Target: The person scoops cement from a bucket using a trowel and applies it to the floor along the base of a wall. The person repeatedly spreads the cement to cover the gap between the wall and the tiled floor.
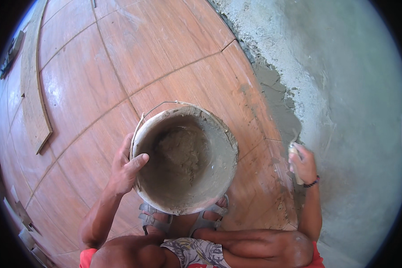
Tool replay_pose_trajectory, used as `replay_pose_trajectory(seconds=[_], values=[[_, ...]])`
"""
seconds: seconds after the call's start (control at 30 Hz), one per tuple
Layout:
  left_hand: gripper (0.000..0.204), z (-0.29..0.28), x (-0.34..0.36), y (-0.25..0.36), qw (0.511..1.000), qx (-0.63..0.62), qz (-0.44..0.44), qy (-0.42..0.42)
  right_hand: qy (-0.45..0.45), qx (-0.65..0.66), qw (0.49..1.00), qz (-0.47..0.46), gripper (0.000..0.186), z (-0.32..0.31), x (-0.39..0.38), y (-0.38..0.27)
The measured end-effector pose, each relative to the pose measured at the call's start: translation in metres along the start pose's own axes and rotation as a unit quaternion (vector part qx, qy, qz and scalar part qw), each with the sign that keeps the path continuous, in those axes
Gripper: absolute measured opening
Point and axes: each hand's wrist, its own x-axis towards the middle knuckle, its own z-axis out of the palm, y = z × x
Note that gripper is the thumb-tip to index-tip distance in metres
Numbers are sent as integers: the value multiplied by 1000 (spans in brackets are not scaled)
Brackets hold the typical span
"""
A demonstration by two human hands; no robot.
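Observation:
My left hand (128,165) grips the left rim of a mortar-caked bucket (225,167), thumb over the edge and fingers behind the wall. Wet grey-brown mortar (181,149) lies in the bottom, and a wire handle (158,106) rests along the far rim. To the right, my right hand (303,163) is closed round the pale handle of a trowel (293,149). The blade is hard to make out against the strip of wet mortar (279,105) that runs along the edge of the tiles. That strip lies between the tiles and the wall.
Wood-look tiles (174,58) cover the floor. A long wooden board (31,89) lies at the left, with a dark object (11,56) beyond it. Several offcuts (27,236) lie at the lower left. The grey plastered surface (362,111) fills the right side. My sandalled feet (158,219) are just behind the bucket.

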Motion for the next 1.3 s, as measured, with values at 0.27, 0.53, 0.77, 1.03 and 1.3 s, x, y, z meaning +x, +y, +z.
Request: replay_pose_trajectory(seconds=[0.27,0.53,0.77,1.03,1.3], values=[[65,-3,0,-1,1000,8,-16,-4,64,-1,996,-64,43,-31,-50,-45],[66,0,0,1,1000,21,-1,-1,-12,37,991,-131,44,62,13,-52],[66,0,-1,4,1000,25,-1,0,-56,88,994,26,41,39,56,-34],[66,-3,-1,0,1000,0,-12,-10,1,9,999,34,44,-22,-21,-27],[66,-3,0,-1,1000,12,-1,-9,-1,43,998,-53,45,5,-29,-51]])
